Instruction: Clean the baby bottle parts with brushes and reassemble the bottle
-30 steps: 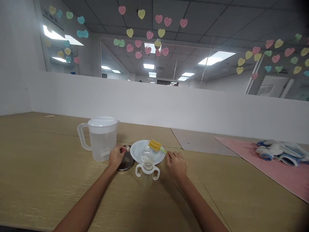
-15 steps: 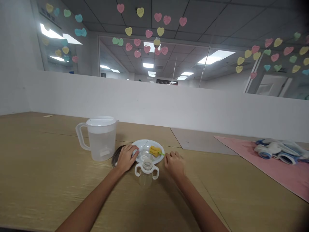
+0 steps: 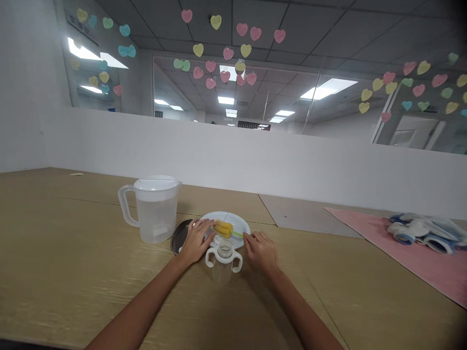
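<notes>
Left of the frame's centre, a lidded jug (image 3: pixel 158 218) stands on the worktop (image 3: pixel 91 272), with a dark dish (image 3: pixel 177 238) just beside it and the left hand (image 3: pixel 197 240) reaching over that dish's right side, fingers partly bent and thumb apart, though I cannot tell whether it grips anything. At lower centre, the brush (image 3: pixel 224 229) has its yellow head over the plate (image 3: pixel 241 224), close by those fingertips, behind an upright two-handled bottle (image 3: pixel 224 256). The right hand (image 3: pixel 261 253) pinches the brush's green handle, while a white-and-blue bundle (image 3: pixel 419 231) lies on a pink mat (image 3: pixel 379 238) at right.
</notes>
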{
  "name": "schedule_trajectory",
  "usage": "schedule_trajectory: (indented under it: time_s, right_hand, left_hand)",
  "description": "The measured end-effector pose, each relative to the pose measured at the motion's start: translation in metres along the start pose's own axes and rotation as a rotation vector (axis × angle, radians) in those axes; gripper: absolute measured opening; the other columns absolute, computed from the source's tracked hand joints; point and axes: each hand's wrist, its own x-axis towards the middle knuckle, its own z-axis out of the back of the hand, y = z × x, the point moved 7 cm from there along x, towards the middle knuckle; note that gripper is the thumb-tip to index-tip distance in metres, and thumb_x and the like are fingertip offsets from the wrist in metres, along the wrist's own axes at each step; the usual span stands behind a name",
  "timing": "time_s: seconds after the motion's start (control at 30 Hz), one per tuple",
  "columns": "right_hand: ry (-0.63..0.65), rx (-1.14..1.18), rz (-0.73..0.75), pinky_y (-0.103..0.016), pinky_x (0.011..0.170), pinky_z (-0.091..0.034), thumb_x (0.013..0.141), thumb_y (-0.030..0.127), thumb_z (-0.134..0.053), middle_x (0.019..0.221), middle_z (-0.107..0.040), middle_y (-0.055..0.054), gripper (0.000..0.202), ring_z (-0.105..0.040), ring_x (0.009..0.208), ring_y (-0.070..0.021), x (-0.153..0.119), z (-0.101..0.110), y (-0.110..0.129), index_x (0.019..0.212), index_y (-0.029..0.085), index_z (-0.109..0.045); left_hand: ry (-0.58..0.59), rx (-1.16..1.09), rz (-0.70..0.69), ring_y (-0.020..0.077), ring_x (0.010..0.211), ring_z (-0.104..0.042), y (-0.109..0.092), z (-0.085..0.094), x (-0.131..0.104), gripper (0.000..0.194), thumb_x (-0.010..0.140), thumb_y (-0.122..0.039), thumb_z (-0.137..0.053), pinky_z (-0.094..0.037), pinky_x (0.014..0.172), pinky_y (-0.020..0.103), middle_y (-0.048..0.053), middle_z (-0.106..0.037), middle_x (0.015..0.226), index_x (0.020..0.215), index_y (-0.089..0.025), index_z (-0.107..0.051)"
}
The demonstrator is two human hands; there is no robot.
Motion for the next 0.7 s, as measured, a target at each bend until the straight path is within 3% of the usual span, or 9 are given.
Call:
schedule_trajectory:
  time_s: [0.17, 0.27, 0.47, 0.6, 0.7]
  right_hand:
    - [-0.141, 0.059, -0.006, -0.022, 0.059, -0.034, 0.086, 0.019, -0.05, 0.067, -0.062, -0.003, 0.019, -0.052, 0.063, -0.0108, 0.002, 0.018, 0.003, 0.089, 0.018, -0.068]
    - [-0.206, 0.085, 0.013, -0.022, 0.06, -0.036, 0.085, 0.018, -0.051, 0.069, -0.064, -0.004, 0.018, -0.054, 0.063, -0.0109, 0.002, 0.025, 0.005, 0.089, 0.018, -0.068]
    - [-0.261, 0.065, 0.127, -0.022, 0.062, -0.038, 0.084, 0.017, -0.055, 0.071, -0.065, -0.004, 0.015, -0.055, 0.064, -0.0101, 0.0, 0.033, 0.012, 0.092, 0.018, -0.068]
    - [-0.28, 0.026, 0.264, -0.023, 0.062, -0.037, 0.082, 0.016, -0.058, 0.071, -0.065, -0.003, 0.015, -0.052, 0.061, -0.0098, -0.005, 0.033, 0.023, 0.093, 0.02, -0.068]
    - [-0.279, 0.005, 0.31, -0.023, 0.063, -0.036, 0.081, 0.015, -0.059, 0.071, -0.066, -0.002, 0.016, -0.051, 0.06, -0.0092, -0.006, 0.032, 0.029, 0.094, 0.02, -0.067]
  left_hand:
    - [-0.114, -0.015, -0.131, 0.0204, 0.12, -0.042, -0.016, 0.009, 0.0, 0.039, 0.087, -0.024, -0.039, -0.026, 0.105, 0.043, 0.009, -0.052, 0.127, 0.126, -0.02, -0.043]
    - [-0.153, -0.059, -0.125, 0.0204, 0.12, -0.043, -0.017, 0.012, 0.0, 0.038, 0.089, -0.025, -0.037, -0.031, 0.103, 0.041, 0.01, -0.051, 0.127, 0.126, -0.02, -0.041]
    - [-0.256, -0.167, 0.044, 0.019, 0.097, -0.055, -0.005, 0.022, -0.003, 0.035, 0.087, -0.037, -0.041, -0.044, 0.086, 0.033, 0.008, -0.059, 0.111, 0.118, -0.02, -0.049]
    - [-0.268, -0.284, 0.215, 0.0139, 0.067, -0.057, 0.01, 0.021, -0.005, 0.038, 0.092, -0.038, -0.024, -0.045, 0.064, 0.026, 0.003, -0.063, 0.078, 0.106, -0.02, -0.055]
    - [-0.272, -0.321, 0.29, 0.0124, 0.055, -0.055, 0.016, 0.02, -0.008, 0.038, 0.091, -0.042, -0.027, -0.044, 0.055, 0.024, -0.001, -0.06, 0.064, 0.108, -0.02, -0.052]
